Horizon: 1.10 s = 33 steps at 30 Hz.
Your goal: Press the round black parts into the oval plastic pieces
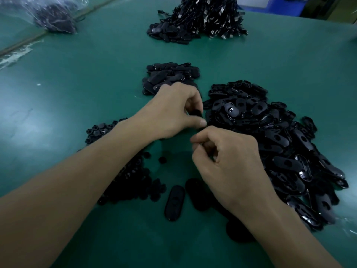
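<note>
While a worker's hands meet over a green table [77, 93], the left hand [173, 115] curls its fingers and thumb round a black oval piece [196, 113], apparently steadying it so a part can be pushed in. The right hand [229, 161] is bunched tight, fingertips drawn together against the left thumb; whether they pinch a round part cannot be told, as the tips hide it.

Supplies sit within easy reach on either side. A heap of round parts [133, 182] lies under the left forearm, and a far larger heap of oval pieces [280, 144] spreads just beside the right hand. Two loose ovals [173, 202] rest on the table between the wrists. A smaller stack of ovals [170, 76] sits just beyond the left hand, possibly finished work. Well apart at the far edge are a mound of cables [204, 18] and a clear bag [54, 18].
</note>
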Each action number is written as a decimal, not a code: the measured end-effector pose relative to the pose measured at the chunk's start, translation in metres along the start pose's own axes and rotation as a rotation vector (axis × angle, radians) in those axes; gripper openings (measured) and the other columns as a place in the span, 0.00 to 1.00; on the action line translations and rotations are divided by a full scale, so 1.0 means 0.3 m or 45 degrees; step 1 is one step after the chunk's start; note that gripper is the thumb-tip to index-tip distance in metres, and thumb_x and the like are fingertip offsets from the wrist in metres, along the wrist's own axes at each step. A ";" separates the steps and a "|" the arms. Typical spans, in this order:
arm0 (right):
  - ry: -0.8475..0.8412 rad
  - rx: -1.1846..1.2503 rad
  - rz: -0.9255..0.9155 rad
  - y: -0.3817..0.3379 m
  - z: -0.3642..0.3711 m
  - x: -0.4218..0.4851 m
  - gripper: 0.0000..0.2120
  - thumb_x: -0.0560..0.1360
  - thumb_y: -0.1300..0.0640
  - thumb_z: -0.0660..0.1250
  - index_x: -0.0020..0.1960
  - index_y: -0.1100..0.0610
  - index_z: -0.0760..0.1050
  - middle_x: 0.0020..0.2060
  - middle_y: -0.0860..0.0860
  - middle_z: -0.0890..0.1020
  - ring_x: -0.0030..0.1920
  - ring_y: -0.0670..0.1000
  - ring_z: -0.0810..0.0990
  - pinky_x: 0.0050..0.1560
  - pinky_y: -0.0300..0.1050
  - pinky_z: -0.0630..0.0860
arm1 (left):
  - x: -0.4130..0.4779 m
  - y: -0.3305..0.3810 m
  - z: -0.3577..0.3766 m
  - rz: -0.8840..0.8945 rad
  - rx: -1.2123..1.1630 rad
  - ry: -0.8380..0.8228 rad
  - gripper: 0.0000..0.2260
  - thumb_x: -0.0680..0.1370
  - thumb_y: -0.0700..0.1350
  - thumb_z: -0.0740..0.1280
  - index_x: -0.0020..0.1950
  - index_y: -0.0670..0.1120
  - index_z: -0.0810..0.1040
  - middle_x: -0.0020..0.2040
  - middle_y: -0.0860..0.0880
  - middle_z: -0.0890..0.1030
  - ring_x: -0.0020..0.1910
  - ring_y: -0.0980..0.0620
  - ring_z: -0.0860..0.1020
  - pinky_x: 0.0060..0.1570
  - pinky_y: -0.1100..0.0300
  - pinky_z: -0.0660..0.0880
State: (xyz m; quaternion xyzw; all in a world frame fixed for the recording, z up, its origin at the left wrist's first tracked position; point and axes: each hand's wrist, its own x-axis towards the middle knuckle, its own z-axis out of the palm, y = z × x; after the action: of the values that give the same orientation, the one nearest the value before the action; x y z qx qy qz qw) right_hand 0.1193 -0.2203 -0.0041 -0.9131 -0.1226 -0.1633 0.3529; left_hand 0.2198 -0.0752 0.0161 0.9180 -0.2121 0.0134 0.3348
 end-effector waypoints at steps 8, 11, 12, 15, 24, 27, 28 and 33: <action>-0.020 -0.036 0.038 0.005 -0.005 0.003 0.07 0.77 0.50 0.67 0.54 0.48 0.79 0.34 0.40 0.75 0.33 0.42 0.74 0.37 0.48 0.77 | -0.109 -0.003 -0.060 -0.036 -0.659 0.141 0.07 0.69 0.37 0.79 0.40 0.42 0.82 0.37 0.45 0.86 0.35 0.52 0.84 0.38 0.64 0.80; -0.332 -0.127 -0.027 -0.019 -0.009 0.007 0.15 0.79 0.43 0.65 0.65 0.42 0.76 0.42 0.42 0.72 0.46 0.46 0.74 0.48 0.51 0.77 | -0.133 -0.030 -0.066 -0.098 -0.814 0.206 0.11 0.62 0.43 0.81 0.39 0.42 0.83 0.38 0.43 0.86 0.33 0.54 0.82 0.37 0.66 0.79; -0.440 -0.171 -0.059 -0.030 -0.006 0.010 0.19 0.79 0.41 0.63 0.69 0.40 0.72 0.44 0.42 0.70 0.49 0.46 0.72 0.50 0.49 0.76 | -0.135 -0.038 -0.070 -0.120 -0.843 0.240 0.12 0.61 0.45 0.80 0.39 0.42 0.83 0.38 0.43 0.86 0.33 0.54 0.82 0.37 0.66 0.79; -0.613 -0.274 -0.148 -0.059 -0.007 0.019 0.21 0.79 0.38 0.59 0.72 0.36 0.68 0.47 0.44 0.67 0.53 0.47 0.68 0.54 0.47 0.73 | -0.136 -0.055 -0.077 -0.151 -0.879 0.301 0.09 0.64 0.39 0.81 0.39 0.42 0.83 0.37 0.44 0.86 0.32 0.53 0.83 0.36 0.65 0.79; -0.578 -0.155 -0.127 -0.056 -0.008 0.020 0.09 0.81 0.48 0.63 0.57 0.45 0.79 0.47 0.46 0.72 0.51 0.50 0.72 0.51 0.51 0.75 | -0.159 -0.026 -0.038 -0.154 -0.820 0.447 0.08 0.65 0.42 0.79 0.35 0.51 0.82 0.44 0.49 0.87 0.39 0.48 0.86 0.41 0.60 0.81; -0.522 -0.225 -0.147 -0.050 -0.006 0.012 0.05 0.83 0.54 0.60 0.53 0.49 0.75 0.45 0.45 0.72 0.48 0.49 0.71 0.48 0.50 0.74 | -0.161 -0.020 -0.033 -0.192 -0.817 0.425 0.07 0.62 0.44 0.80 0.37 0.50 0.84 0.43 0.48 0.87 0.45 0.42 0.86 0.50 0.47 0.82; -0.488 -0.229 -0.149 -0.045 -0.006 0.011 0.04 0.83 0.56 0.60 0.50 0.49 0.72 0.43 0.45 0.72 0.45 0.49 0.71 0.46 0.51 0.74 | -0.161 -0.018 -0.030 -0.207 -0.834 0.407 0.08 0.61 0.43 0.80 0.37 0.49 0.84 0.42 0.46 0.87 0.46 0.40 0.85 0.53 0.44 0.80; -0.258 -0.039 -0.035 -0.020 -0.017 0.014 0.04 0.81 0.59 0.61 0.48 0.52 0.70 0.37 0.47 0.77 0.37 0.53 0.75 0.38 0.58 0.74 | -0.167 -0.011 -0.030 -0.237 -0.948 0.344 0.16 0.54 0.51 0.82 0.39 0.50 0.86 0.43 0.45 0.87 0.45 0.44 0.86 0.55 0.50 0.80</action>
State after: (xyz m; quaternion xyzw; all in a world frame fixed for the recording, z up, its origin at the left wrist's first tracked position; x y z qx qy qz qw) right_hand 0.1201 -0.2191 0.0048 -0.9285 -0.1678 -0.0768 0.3222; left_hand 0.1767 -0.0483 0.0128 0.7392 -0.0728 0.0257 0.6690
